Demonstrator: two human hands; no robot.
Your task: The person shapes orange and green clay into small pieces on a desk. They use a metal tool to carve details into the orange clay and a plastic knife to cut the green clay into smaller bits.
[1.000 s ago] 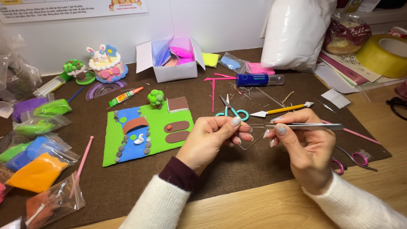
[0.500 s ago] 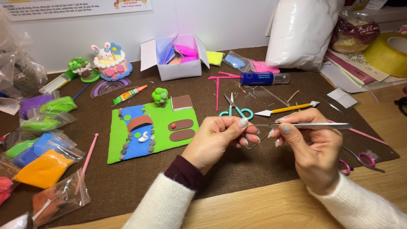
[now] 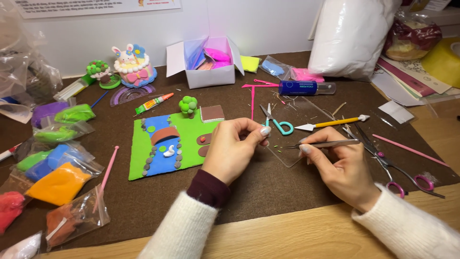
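Hands barely shifted, right hand (image 3: 342,165) gripping tweezers (image 3: 321,144), tips beside left hand (image 3: 235,148) pinched shut.

The single head-worn camera looks forward and steeply down from above the seated person. It frames the brown felt mat (image 3: 287,192) at close range, with the wall behind and the wooden table edge (image 3: 297,235) nearest.
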